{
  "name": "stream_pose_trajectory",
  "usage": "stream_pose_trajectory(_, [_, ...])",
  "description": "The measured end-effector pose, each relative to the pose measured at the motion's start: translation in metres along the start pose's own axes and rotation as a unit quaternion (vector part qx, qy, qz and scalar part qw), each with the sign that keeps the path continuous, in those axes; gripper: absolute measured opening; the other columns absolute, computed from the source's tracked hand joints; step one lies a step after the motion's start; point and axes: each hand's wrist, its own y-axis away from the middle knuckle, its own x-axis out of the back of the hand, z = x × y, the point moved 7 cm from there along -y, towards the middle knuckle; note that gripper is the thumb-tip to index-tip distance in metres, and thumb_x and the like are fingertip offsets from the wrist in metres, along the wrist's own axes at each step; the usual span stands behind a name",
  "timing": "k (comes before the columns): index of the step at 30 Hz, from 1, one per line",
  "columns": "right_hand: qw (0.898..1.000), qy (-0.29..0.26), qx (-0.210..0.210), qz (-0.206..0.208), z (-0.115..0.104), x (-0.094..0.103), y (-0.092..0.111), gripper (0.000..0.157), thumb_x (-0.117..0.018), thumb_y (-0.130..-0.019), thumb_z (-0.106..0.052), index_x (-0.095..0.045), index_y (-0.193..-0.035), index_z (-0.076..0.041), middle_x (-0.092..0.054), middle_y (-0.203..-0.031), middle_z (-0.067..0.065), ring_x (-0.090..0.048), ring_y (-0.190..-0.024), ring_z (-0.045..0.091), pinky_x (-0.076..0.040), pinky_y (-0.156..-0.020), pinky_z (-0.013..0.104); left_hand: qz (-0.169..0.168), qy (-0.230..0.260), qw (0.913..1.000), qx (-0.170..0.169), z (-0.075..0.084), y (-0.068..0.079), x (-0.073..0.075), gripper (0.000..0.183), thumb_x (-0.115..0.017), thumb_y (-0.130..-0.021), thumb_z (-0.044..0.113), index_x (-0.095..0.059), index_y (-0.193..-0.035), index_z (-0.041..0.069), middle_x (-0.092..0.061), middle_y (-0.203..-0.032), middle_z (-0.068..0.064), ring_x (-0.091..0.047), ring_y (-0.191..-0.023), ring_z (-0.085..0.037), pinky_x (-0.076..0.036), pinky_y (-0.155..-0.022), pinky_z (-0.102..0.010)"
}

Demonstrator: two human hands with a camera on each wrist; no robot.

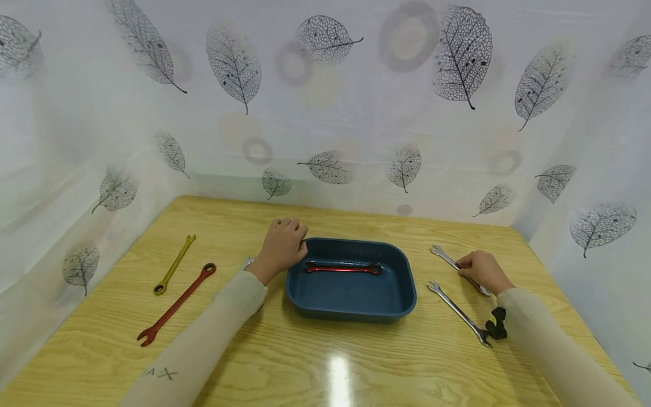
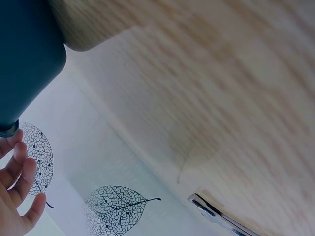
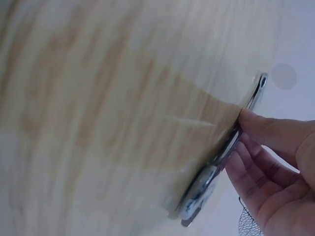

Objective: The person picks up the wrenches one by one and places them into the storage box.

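One wrench (image 3: 224, 149) in pinch grip of right hand (image 1: 482, 271), left hand (image 1: 281, 246) around tray rim (image 1: 351, 314)

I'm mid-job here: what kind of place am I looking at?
Probably a makeshift, curtained-off workspace rather than a regular workshop: a wood-grain table enclosed by leaf-print sheeting, with wrenches laid out either side of a blue tray.
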Motion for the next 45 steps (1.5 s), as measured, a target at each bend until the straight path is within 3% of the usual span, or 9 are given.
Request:
stream_pose_trajectory(10, [1.000, -0.029, -0.012, 0.002, 0.005, 0.002, 0.003, 0.023, -0.067, -0.081, -0.006, -0.070, -0.098, 0.008, -0.070, -0.085, 0.020, -0.059, -0.065, 0.016, -0.048, -0.059, 0.032, 0.000, 0.002, 1.0000, 0.001, 0.000, 0.000, 0.001, 0.012, -0.059, -0.081, 0.017, -0.051, -0.075, 0.012, -0.055, -0.079, -0.006, -0.056, -0.080, -0.026, -0.044, -0.084, -0.045])
stream_pose_trajectory(19, [1.000, -0.006, 0.004, 0.002, 0.002, 0.006, 0.006, 0.022, -0.070, -0.079, -0.007, -0.071, -0.095, 0.008, -0.070, -0.087, 0.023, -0.064, -0.071, 0.027, -0.053, -0.065, 0.041, -0.008, -0.003, 0.9999, 0.006, -0.001, 0.000, -0.001, 0.010, -0.059, -0.081, 0.018, -0.053, -0.076, 0.012, -0.056, -0.080, -0.006, -0.056, -0.081, -0.026, -0.044, -0.084, -0.044])
stream_pose_trajectory(27, [1.000, -0.002, 0.006, 0.013, 0.000, 0.010, 0.007, 0.016, -0.068, -0.080, -0.005, -0.072, -0.089, 0.008, -0.070, -0.080, 0.019, -0.062, -0.065, 0.018, -0.051, -0.060, 0.035, 0.003, -0.004, 1.0000, 0.004, -0.002, -0.003, 0.003, 0.010, -0.059, -0.080, 0.018, -0.053, -0.076, 0.011, -0.056, -0.080, -0.007, -0.057, -0.080, -0.027, -0.044, -0.083, -0.044])
stream_pose_trajectory(33, [1.000, -0.016, 0.003, 0.021, 0.003, 0.015, 0.004, 0.018, -0.069, -0.079, -0.007, -0.071, -0.089, 0.007, -0.071, -0.081, 0.020, -0.063, -0.065, 0.019, -0.052, -0.060, 0.036, -0.001, -0.016, 0.9999, 0.003, -0.005, -0.008, 0.003, 0.010, -0.058, -0.081, 0.019, -0.053, -0.077, 0.011, -0.057, -0.081, -0.007, -0.057, -0.082, -0.027, -0.044, -0.084, -0.044])
stream_pose_trajectory(39, [0.998, -0.056, -0.025, 0.008, 0.010, 0.008, 0.005, 0.021, -0.070, -0.080, -0.010, -0.071, -0.092, 0.007, -0.071, -0.083, 0.019, -0.060, -0.061, 0.011, -0.049, -0.057, 0.029, -0.003, -0.021, 0.9998, -0.001, -0.006, -0.006, 0.002, 0.010, -0.059, -0.081, 0.019, -0.054, -0.078, 0.011, -0.058, -0.082, -0.007, -0.057, -0.082, -0.027, -0.045, -0.082, -0.044])
stream_pose_trajectory(45, [0.998, -0.062, -0.021, 0.009, 0.016, 0.002, 0.012, 0.021, -0.069, -0.081, -0.011, -0.071, -0.092, 0.007, -0.071, -0.078, 0.014, -0.058, -0.061, 0.011, -0.048, -0.057, 0.028, -0.003, -0.014, 0.9999, -0.005, -0.001, 0.000, 0.000, 0.011, -0.059, -0.081, 0.019, -0.053, -0.077, 0.011, -0.057, -0.081, -0.006, -0.057, -0.080, -0.026, -0.045, -0.081, -0.043])
